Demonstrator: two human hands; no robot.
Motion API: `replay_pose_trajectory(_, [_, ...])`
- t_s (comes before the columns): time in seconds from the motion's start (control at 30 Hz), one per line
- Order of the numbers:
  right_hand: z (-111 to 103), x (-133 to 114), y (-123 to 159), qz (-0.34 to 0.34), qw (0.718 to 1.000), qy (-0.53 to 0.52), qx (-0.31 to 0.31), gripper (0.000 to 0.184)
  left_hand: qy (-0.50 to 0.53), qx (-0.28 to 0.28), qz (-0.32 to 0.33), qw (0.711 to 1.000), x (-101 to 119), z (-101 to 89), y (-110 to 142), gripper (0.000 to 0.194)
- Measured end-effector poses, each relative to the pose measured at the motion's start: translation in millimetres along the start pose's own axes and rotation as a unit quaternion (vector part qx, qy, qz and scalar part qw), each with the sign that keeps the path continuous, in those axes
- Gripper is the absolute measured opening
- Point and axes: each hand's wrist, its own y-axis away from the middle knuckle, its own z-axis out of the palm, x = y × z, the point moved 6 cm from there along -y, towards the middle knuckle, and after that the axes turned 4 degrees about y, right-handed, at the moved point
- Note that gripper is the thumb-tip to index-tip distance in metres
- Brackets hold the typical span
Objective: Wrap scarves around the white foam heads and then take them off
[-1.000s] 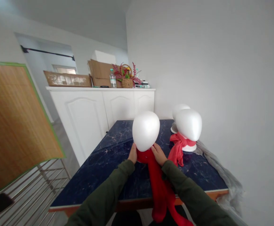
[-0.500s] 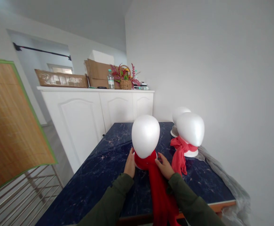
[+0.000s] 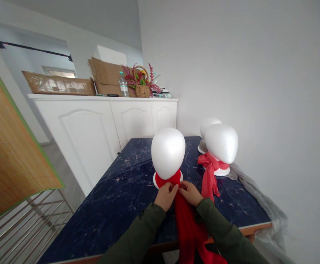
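Observation:
A white foam mannequin head stands on the dark blue marble table with a red scarf round its neck. The scarf's two ends hang down over the table's near edge. My left hand and my right hand meet just below the head's neck, both closed on the red scarf where its ends come together. Both sleeves are dark green.
A second foam head wearing a lighter red scarf stands to the right, with a third head behind it. Grey cloth lies along the table's right edge. A white cabinet carries boxes, a bottle and a flower basket. Bamboo mat and metal rack at left.
My hands left the sides of the head's neck and came together in front, gripping the scarf below the neck. The view shifted slightly to the right.

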Motion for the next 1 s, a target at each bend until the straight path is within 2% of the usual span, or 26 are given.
replay_pose_trajectory(0.1, [1, -2, 3, -0.019, 0.996, -0.075, -0.035, 0.025, -0.004, 0.024, -0.046, 0.999, -6, 0.5, -4, 0.042])
replay_pose_trajectory(0.17, [3, -4, 5, -0.010, 0.992, -0.117, -0.056, 0.025, -0.030, 0.031, -0.068, 0.997, -7, 0.4, -5, 0.044])
replay_pose_trajectory(0.23, [7, 1, 6, 0.058, 0.979, -0.184, -0.068, 0.019, -0.075, 0.033, -0.082, 0.993, -7, 0.3, -6, 0.040])
replay_pose_trajectory(0.3, [10, 8, 4, 0.158, 0.953, -0.249, -0.062, 0.012, -0.113, 0.035, -0.079, 0.990, -5, 0.3, -6, 0.029])
replay_pose_trajectory(0.4, [17, 16, -1, 0.260, 0.914, -0.301, -0.075, 0.020, -0.128, 0.034, -0.059, 0.989, -1, 1.0, -5, 0.020])
replay_pose_trajectory(0.5, [21, 19, -9, 0.300, 0.893, -0.319, -0.101, 0.030, -0.110, 0.027, -0.045, 0.993, 0, 0.5, -2, 0.023])
replay_pose_trajectory(0.6, [22, 21, -15, 0.300, 0.879, -0.360, -0.093, 0.027, -0.086, 0.026, -0.014, 0.996, 3, -2.3, 1, 0.025])
replay_pose_trajectory(0.7, [19, 24, -20, 0.301, 0.854, -0.419, -0.060, 0.024, 0.050, 0.042, 0.031, 0.997, 7, -5.8, 4, 0.022])
replay_pose_trajectory(0.73, [18, 26, -21, 0.304, 0.844, -0.439, -0.049, 0.025, 0.132, 0.054, 0.027, 0.989, 5, -7.3, 5, 0.020])
replay_pose_trajectory(0.77, [16, 28, -22, 0.307, 0.833, -0.459, -0.039, 0.026, 0.234, 0.068, 0.007, 0.970, 1, -8.4, 6, 0.017])
replay_pose_trajectory(0.87, [12, 32, -25, 0.309, 0.804, -0.508, -0.009, 0.023, 0.489, 0.099, -0.088, 0.862, -20, -9.3, 12, 0.008])
replay_pose_trajectory(0.9, [11, 33, -26, 0.308, 0.796, -0.521, 0.000, 0.021, 0.533, 0.104, -0.106, 0.833, -26, -12.0, 15, 0.008])
replay_pose_trajectory(0.93, [10, 34, -27, 0.307, 0.789, -0.532, 0.010, 0.020, 0.555, 0.110, -0.123, 0.816, -33, -17.2, 18, 0.010])
replay_pose_trajectory(1.0, [10, 37, -28, 0.303, 0.778, -0.549, 0.029, 0.018, 0.551, 0.131, -0.160, 0.808, -50, -34.7, 23, 0.012])
